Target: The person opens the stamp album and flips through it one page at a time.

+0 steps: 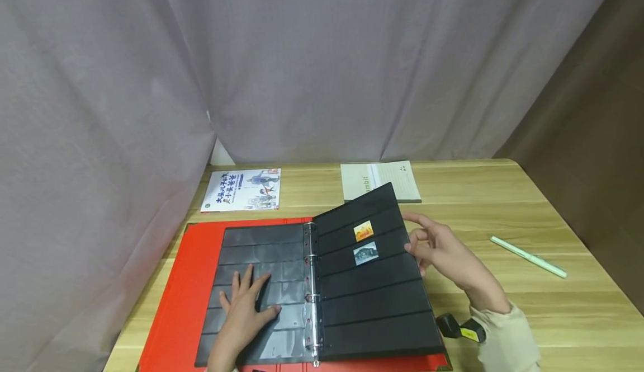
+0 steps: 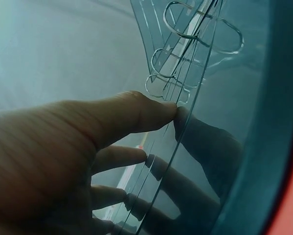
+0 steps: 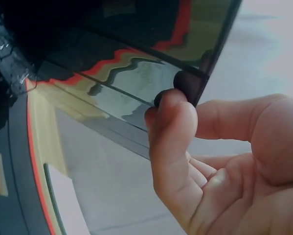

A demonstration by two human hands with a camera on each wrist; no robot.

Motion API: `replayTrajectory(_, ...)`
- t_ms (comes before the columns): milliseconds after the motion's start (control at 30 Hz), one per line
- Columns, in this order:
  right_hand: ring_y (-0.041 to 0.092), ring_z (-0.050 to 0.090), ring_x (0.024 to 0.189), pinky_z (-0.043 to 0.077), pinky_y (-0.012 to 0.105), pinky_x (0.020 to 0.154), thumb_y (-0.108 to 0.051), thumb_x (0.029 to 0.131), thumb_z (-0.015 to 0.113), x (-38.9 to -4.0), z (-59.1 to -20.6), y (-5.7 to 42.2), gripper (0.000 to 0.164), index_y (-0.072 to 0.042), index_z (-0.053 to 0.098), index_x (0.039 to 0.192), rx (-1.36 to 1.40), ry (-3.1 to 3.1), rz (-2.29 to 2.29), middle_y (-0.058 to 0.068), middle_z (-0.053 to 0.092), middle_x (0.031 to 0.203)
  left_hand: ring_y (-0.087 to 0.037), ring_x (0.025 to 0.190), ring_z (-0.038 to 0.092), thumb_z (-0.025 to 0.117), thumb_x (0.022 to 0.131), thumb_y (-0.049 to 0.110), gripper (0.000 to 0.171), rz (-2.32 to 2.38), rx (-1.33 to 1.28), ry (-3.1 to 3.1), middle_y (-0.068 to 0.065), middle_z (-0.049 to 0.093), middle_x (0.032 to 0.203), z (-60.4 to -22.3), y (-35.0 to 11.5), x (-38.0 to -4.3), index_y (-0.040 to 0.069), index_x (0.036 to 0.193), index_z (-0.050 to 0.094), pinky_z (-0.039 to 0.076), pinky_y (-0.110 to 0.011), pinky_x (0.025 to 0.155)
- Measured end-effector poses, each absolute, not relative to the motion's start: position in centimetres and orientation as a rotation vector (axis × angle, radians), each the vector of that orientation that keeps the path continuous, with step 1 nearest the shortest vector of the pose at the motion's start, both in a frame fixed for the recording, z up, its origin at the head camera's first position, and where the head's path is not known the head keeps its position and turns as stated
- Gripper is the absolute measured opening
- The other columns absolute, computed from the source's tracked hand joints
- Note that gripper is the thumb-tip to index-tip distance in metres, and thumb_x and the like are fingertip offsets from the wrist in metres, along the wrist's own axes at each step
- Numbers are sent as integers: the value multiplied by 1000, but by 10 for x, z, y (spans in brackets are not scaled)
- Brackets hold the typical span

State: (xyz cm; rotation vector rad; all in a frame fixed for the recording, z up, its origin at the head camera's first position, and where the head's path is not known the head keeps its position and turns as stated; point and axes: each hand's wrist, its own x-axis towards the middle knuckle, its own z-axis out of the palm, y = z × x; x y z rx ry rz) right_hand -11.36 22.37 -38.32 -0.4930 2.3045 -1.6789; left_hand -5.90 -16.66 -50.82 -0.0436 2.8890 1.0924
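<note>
A red stamp album (image 1: 168, 288) lies open on the table, its black pocket pages held by metal rings (image 1: 313, 296). My left hand (image 1: 240, 313) rests with spread fingers on the left page (image 1: 261, 240); the left wrist view shows the fingertips on its glossy surface. At the outer edge of the right page (image 1: 374, 302), my right hand (image 1: 445, 252) pinches the sheet between thumb and fingers, and that side is raised and tilted. Two stamps sit in this page's upper strips: an orange-yellow stamp (image 1: 363, 230) and a grey-blue stamp (image 1: 365, 253) below it.
Behind the album lie a white picture booklet (image 1: 241, 190) at left and a pale notebook (image 1: 387, 176), partly covered by the raised page. A light green pen (image 1: 528, 257) lies at right. Near my right sleeve is a small black and yellow object (image 1: 470, 332). Grey curtain (image 1: 322, 70) hangs behind.
</note>
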Motion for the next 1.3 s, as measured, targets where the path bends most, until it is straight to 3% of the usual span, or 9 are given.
replayTrajectory(267, 21, 55, 48, 54, 35, 51, 6, 97, 56, -113, -370, 206, 58, 6, 33, 151, -509, 2311, -1743, 15, 57, 82, -59, 145, 4, 86, 75, 18, 70, 1098, -35, 2889, -31, 24, 160, -509, -169, -58, 5, 138, 60, -9, -81, 102)
replayTrajectory(700, 23, 56, 48, 56, 35, 57, 7, 95, 56, -114, -354, 187, 58, 5, 37, 149, -495, 2329, -1743, 14, 54, 82, -59, 145, 7, 88, 75, 19, 70, 1132, -2, 2881, -31, 26, 159, -511, -167, -57, 5, 137, 61, -7, -82, 101)
replayTrajectory(1033, 24, 57, 53, 56, 36, 56, 4, 96, 57, -117, -342, 175, 58, 2, 36, 150, -507, 2317, -1723, 16, 56, 83, -59, 145, 6, 88, 75, 18, 69, 1182, 22, 2891, -31, 27, 159, -513, -168, -58, 5, 137, 61, -8, -82, 101)
replayTrajectory(1300, 19, 55, 54, 54, 35, 52, 6, 95, 56, -122, -335, 161, 57, 7, 35, 149, -583, 2272, -1768, 10, 53, 80, -59, 146, 7, 89, 74, 19, 70, 1149, 5, 2905, -31, 27, 158, -513, -169, -59, 5, 137, 61, -8, -82, 102)
